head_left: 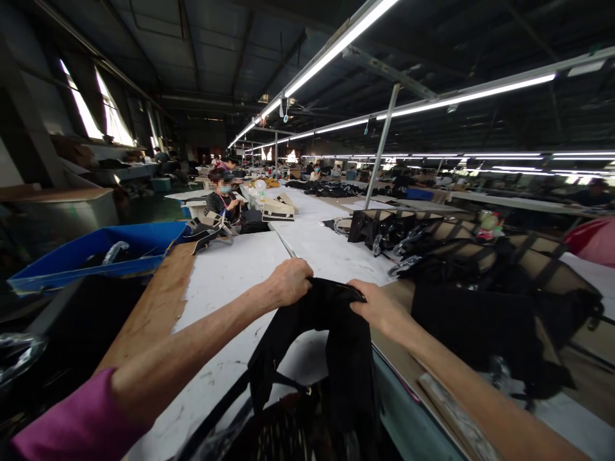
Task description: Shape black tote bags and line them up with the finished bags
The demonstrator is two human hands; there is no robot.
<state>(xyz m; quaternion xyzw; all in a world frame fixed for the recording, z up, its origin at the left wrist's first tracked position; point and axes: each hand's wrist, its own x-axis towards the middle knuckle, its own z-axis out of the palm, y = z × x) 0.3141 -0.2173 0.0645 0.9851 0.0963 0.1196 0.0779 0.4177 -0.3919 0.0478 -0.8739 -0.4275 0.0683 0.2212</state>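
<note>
A black fabric piece with straps [350,365] hangs stretched between my two hands over the front of the white-covered table. My left hand [291,282] is closed on its upper left corner. The upper right corner is pinched in my right hand [373,306], with the thumb along the edge. Below the top band the fabric curves around an opening where the white surface shows through. A thin strap with a small gold-coloured metal fitting [309,390] hangs lower down. The bottom of the piece is dark, and its full shape cannot be made out.
Black bags with beige panels [473,256] are piled along the right. At left stands a blue bin [110,250] beside the table's brown edge. A masked person [223,202] sits farther ahead near beige and black pieces [278,208]. A metal post [382,147] rises beyond the table.
</note>
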